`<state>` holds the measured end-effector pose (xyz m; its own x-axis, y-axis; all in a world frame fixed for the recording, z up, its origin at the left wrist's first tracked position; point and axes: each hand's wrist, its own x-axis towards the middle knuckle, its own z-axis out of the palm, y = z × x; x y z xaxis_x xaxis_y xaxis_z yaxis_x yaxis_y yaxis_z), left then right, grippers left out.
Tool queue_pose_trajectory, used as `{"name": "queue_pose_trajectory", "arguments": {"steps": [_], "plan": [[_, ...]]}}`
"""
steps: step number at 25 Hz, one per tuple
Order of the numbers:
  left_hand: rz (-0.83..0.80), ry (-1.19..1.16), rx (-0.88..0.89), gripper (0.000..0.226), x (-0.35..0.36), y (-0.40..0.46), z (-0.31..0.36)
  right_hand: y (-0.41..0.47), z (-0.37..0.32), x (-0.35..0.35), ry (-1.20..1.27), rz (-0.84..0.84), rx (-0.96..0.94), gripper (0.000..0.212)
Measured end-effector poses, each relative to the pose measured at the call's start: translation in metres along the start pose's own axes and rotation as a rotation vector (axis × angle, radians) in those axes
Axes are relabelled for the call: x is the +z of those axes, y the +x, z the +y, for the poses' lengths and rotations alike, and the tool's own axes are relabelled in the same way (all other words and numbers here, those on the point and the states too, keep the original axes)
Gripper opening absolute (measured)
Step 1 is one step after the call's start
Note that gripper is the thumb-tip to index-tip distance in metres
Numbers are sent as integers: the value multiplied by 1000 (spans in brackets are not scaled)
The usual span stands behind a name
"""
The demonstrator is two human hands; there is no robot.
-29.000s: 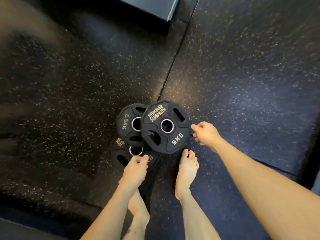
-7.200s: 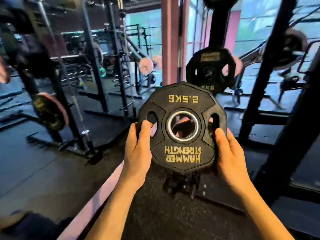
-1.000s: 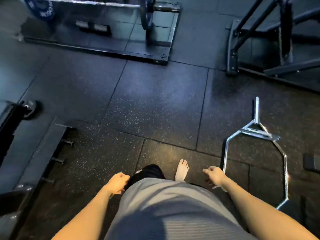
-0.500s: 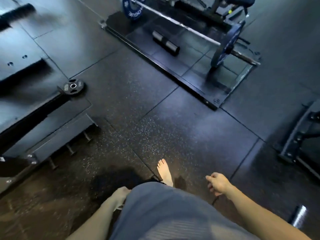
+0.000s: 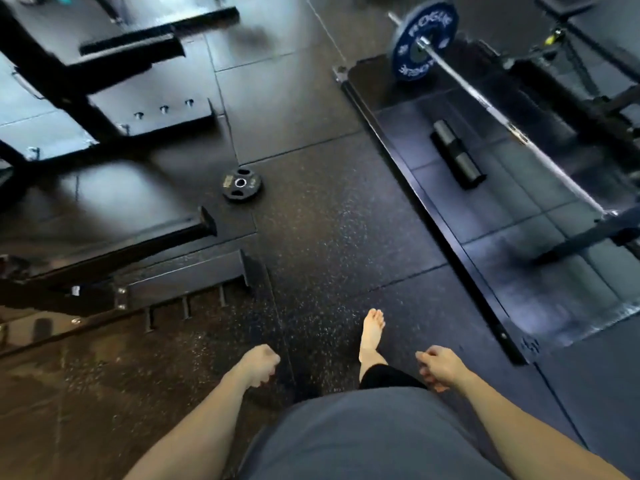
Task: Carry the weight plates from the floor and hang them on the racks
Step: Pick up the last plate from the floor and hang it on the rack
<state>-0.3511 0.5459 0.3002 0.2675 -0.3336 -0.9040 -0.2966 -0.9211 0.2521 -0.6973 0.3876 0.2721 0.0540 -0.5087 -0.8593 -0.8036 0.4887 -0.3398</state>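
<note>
A small black weight plate (image 5: 242, 185) lies flat on the speckled rubber floor (image 5: 332, 237), well ahead of the person. It is round with a shiny metal ring at its centre, cut-out grip holes and pale lettering, and sits near a seam between floor tiles, just past the end of a black steel rack foot (image 5: 166, 233).

The left hand (image 5: 259, 363) hangs with fingers loosely curled, holding nothing. The right hand (image 5: 438, 365) is likewise relaxed and empty, fingers bent inward. A bare foot (image 5: 371, 332) is planted on the floor between them.

To the right, a smooth dark platform (image 5: 512, 258) with a raised edge carries a steel barbell (image 5: 502, 123) loaded with a blue disc (image 5: 424, 41), and a black foam cylinder (image 5: 456, 153) lying beside the bar.
</note>
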Motion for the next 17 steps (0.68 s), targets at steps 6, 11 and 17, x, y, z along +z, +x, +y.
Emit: {"name": "queue_pose_trajectory", "arguments": {"steps": [6, 11, 17], "plan": [[63, -239, -206, 25, -61, 27, 64, 103, -174, -88, -176, -85, -72, 26], [158, -482, -273, 17, -111, 67, 126, 165, -331, -108, -395, -166, -160, 26], [204, -616, -237, 20, -235, 158, 181, 231, -513, -87, -570, -236, -202, 25]]}}
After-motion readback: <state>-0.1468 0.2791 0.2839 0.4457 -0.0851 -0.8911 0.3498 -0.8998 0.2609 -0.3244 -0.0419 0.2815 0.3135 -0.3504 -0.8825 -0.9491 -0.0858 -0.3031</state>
